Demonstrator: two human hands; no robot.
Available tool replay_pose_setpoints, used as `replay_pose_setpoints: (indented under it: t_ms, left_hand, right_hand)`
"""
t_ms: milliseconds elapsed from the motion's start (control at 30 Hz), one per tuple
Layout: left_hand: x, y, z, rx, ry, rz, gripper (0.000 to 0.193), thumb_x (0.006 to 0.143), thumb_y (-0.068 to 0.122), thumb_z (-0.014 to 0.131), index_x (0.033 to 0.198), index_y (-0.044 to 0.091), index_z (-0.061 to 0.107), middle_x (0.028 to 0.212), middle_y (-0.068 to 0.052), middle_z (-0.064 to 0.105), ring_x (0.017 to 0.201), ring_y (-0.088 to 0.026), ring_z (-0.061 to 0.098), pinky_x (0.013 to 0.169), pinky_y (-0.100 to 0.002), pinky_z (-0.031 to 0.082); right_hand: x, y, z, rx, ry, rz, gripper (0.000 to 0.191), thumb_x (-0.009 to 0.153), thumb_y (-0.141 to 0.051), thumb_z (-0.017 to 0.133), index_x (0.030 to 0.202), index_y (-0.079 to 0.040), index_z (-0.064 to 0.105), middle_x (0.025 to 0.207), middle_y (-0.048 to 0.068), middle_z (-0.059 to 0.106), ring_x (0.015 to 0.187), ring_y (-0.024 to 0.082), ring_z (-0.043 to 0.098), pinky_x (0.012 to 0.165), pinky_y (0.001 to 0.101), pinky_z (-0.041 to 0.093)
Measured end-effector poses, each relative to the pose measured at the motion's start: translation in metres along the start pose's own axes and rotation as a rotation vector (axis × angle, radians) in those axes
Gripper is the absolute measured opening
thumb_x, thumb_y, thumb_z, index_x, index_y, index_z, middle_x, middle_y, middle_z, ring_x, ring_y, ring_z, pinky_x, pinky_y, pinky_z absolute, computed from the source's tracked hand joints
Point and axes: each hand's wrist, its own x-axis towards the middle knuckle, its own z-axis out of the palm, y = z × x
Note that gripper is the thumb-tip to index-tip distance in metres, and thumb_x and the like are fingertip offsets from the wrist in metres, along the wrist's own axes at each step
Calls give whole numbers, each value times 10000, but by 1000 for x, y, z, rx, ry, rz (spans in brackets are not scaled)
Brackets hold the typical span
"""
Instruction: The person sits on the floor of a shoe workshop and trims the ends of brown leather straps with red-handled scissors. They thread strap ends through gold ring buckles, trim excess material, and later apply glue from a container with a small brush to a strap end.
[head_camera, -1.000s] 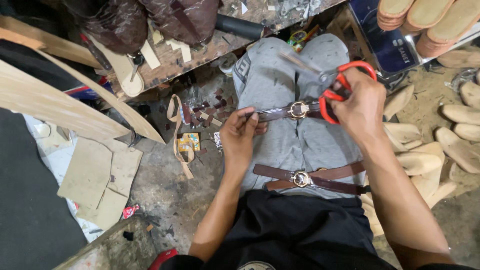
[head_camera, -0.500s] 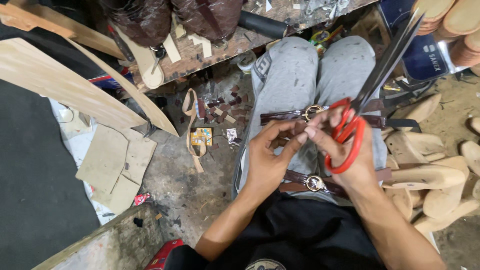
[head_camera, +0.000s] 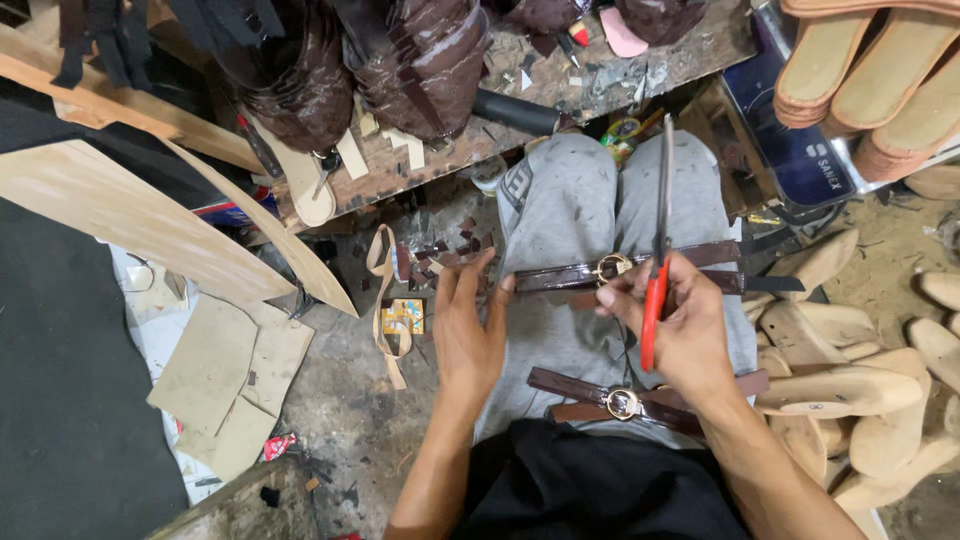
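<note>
A brown leather strap with a brass buckle (head_camera: 612, 268) lies across my grey-trousered knees. My right hand (head_camera: 678, 325) grips red-handled scissors (head_camera: 657, 265), blades pointing away from me, and its thumb and fingers pinch the strap beside the buckle. My left hand (head_camera: 468, 332) is open with fingers spread, fingertips touching the strap's left end. A second brown strap with a brass buckle (head_camera: 625, 402) rests lower on my lap, under my right wrist.
Wooden shoe lasts (head_camera: 860, 390) are piled at my right. A low workbench (head_camera: 450, 140) ahead carries dark leather pieces and tools. Cardboard patterns (head_camera: 235, 385) and a tan strap (head_camera: 385, 310) lie on the floor at left, beside curved wooden boards (head_camera: 150, 220).
The scissors swung from a slanted pose to pointing straight away from me. My left hand let go of the strap and opened, now only touching its end.
</note>
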Motion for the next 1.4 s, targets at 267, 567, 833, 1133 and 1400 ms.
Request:
replay_pose_setpoints:
  t_ms: [267, 567, 833, 1133, 1400]
  left_hand:
    - [0, -41, 61, -698, -244, -437, 258, 963, 26, 684, 1212, -42, 682, 832, -42, 714, 710, -91, 674, 638, -238, 582]
    - [-5, -59, 59, -895, -374, -417, 277, 994, 33, 657, 1257, -51, 675, 907, -112, 757, 803, -138, 736, 750, -270, 630]
    - [-9, -72, 54, -1018, -405, -467, 295, 987, 37, 659, 1271, -37, 688, 967, -138, 760, 863, -192, 761, 797, -329, 655]
    - [-9, -78, 57, -1108, -442, -374, 293, 976, 5, 685, 1263, -52, 689, 1029, -154, 765, 886, -200, 752, 824, -334, 642]
    - [-7, -71, 55, -1016, -410, -375, 272, 974, 30, 687, 1227, -68, 693, 1006, -145, 770, 864, -179, 748, 810, -317, 637]
  right_hand:
    - [6, 3, -4, -22, 72, 37, 279, 860, -10, 793, 881, -50, 518, 898, 62, 673, 794, 129, 677, 737, 316, 623]
    - [16, 7, 0, 13, 94, 38, 240, 866, -9, 796, 920, -32, 564, 934, 52, 665, 780, 137, 688, 687, 321, 634]
    - [17, 14, 10, 19, 86, 93, 236, 867, 6, 802, 931, -27, 577, 857, 55, 671, 668, 125, 651, 612, 307, 620]
    - [13, 17, 26, -143, 101, 140, 232, 845, -37, 806, 951, -39, 599, 762, 5, 652, 599, 107, 601, 527, 274, 531]
    - [23, -13, -6, -860, -189, -361, 712, 590, -110, 890, 1212, 2, 562, 880, 147, 656, 777, 326, 650, 650, 425, 530]
